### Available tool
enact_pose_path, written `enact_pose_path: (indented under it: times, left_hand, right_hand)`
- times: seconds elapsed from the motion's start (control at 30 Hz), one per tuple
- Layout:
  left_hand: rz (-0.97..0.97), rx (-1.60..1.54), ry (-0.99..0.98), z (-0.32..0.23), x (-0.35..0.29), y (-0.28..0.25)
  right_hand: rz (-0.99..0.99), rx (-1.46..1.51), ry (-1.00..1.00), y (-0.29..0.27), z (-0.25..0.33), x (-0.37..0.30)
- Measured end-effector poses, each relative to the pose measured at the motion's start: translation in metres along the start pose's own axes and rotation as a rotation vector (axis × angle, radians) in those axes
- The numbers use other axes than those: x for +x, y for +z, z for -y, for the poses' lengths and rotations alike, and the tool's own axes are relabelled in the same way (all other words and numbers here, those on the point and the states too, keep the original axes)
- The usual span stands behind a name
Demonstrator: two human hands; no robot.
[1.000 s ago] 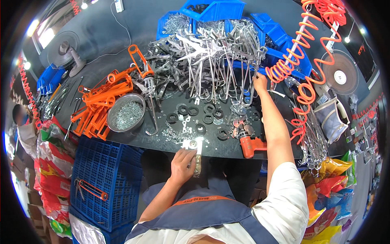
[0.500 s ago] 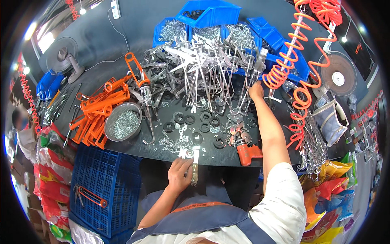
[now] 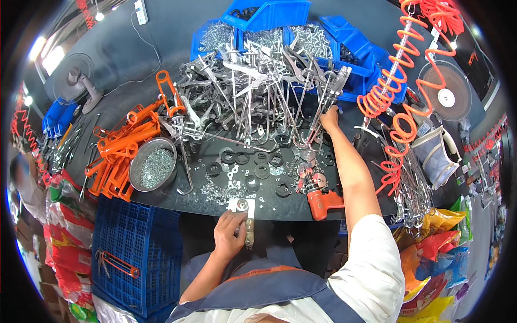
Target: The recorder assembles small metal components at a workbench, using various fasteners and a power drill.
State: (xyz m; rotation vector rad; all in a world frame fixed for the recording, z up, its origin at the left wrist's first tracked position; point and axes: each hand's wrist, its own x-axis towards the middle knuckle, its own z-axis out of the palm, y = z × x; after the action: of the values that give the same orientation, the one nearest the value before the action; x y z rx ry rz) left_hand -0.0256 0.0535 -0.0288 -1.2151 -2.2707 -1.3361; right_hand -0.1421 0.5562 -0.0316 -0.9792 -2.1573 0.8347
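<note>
Here's the metal trigger assembly, two o'clock from centre, the right hand seemingly closing its grip round the rods below! It leans toward one o'clock, tipped over more than a second ago, so it looks to be working free of the tangled heap at twelve. And a long rod now slants over the worktop at ten: the pile has probably shifted. Right arm reaching well forward; left hand at seven, fingers curled beside the pale fixture, its hold impossible to tell.
</note>
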Motion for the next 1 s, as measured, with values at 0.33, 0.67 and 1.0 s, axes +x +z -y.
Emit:
enact_pose_path:
  times: [0.33, 0.67, 1.0]
  left_hand:
    - [0.027, 0.034, 0.026, 0.000, 0.001, 0.002]
    - [-0.009, -0.017, 0.089, 0.001, 0.004, 0.011]
    - [-0.033, 0.016, 0.061, 0.007, -0.005, 0.000]
  right_hand:
    - [0.258, -0.338, -0.135, 0.003, -0.033, 0.029]
    - [0.259, -0.661, -0.241, -0.057, -0.013, 0.020]
    - [0.267, -0.134, -1.008, 0.070, 0.184, -0.222]
